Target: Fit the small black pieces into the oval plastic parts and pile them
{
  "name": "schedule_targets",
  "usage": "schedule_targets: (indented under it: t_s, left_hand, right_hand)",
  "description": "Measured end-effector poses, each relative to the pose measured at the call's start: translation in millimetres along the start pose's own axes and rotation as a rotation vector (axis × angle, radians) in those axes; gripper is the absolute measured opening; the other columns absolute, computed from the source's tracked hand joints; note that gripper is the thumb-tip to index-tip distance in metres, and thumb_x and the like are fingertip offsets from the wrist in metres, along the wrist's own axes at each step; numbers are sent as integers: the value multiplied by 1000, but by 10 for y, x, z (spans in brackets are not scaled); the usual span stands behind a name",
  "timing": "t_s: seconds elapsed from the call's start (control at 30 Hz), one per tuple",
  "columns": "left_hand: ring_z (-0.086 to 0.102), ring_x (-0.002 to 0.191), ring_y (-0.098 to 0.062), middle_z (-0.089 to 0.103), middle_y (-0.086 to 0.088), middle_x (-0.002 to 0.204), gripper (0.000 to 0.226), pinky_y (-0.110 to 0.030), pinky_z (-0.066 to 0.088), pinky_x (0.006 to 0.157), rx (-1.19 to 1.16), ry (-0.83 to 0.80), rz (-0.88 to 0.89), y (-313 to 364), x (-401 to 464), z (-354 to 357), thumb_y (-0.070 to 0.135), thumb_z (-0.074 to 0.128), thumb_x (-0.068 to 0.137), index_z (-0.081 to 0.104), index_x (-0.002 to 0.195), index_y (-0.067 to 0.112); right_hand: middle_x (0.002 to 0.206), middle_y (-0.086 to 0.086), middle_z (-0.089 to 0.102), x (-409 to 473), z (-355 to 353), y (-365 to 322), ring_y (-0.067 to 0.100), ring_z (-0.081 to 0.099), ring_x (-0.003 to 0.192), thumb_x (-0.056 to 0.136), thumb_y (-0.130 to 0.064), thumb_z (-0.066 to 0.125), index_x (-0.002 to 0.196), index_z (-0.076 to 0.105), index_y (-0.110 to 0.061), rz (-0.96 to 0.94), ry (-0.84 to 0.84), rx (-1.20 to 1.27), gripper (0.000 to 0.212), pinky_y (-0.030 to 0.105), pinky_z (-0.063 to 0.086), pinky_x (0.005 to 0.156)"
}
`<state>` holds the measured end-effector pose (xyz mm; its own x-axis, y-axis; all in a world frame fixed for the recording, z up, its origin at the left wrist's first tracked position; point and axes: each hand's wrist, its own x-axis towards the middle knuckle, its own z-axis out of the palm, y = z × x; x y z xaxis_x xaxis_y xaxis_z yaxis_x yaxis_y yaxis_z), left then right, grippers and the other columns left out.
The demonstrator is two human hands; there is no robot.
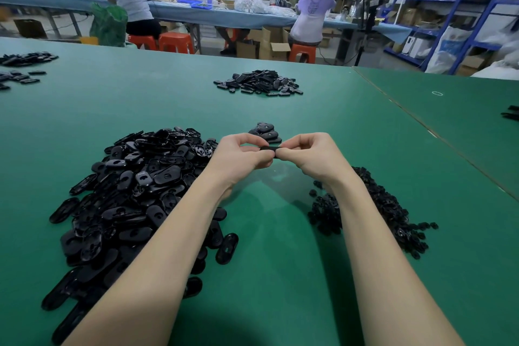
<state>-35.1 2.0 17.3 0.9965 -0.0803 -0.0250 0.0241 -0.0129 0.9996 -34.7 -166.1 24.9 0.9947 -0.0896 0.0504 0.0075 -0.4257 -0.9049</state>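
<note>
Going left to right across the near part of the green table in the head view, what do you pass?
Big heap of oval parts → left hand → black part held between both hands → right hand → heap of small black pieces.

Past our green desk (280, 275) we've got three people sitting at a long blue-covered bench (196, 15), on orange stools (176, 42). A green bag (109, 24) sits beside the left person, open cardboard boxes (271, 43) are on the floor underneath, and blue metal shelving (460, 5) packed with boxes lines the right wall.
</note>
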Motion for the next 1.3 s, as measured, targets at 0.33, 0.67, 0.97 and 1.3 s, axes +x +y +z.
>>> schedule_targets:
  t_s: [0.33,0.67,0.97,1.3]
  left_hand:
    - [71,77,-15,77,3,76,17,-30,55,77,275,51,135,-18,13,21,15,77,81,68,92,24]
    - [64,67,-6,71,19,87,13,-26,54,75,677,157,357,-134,120,-60,30,78,80,73,92,32]
    - [65,106,-15,73,16,98,20,-26,37,79,824,369,200,-53,881,155,37,73,83,74,103,35]
    - [64,109,-20,73,7,109,31,-30,44,85,868,346,134,-85,1099,158,46,71,84,72,110,31]
  right_hand:
    - [57,-11,58,-15,-10,47,8,45,51,82,-16,81,81,76,-15,12,-27,159,6,17,38,48]
    - [88,-14,79,-48,-220,77,-3,61,53,90,-42,75,103,76,-27,134,-87,85,20,23,44,60]
    - [83,-17,77,-49,-190,101,-3,58,50,92,-36,70,94,76,-26,101,-19,87,12,23,41,59]
    - [83,-18,77,-42,-175,101,-4,55,49,92,-37,69,93,76,-27,87,-23,87,12,22,42,61]
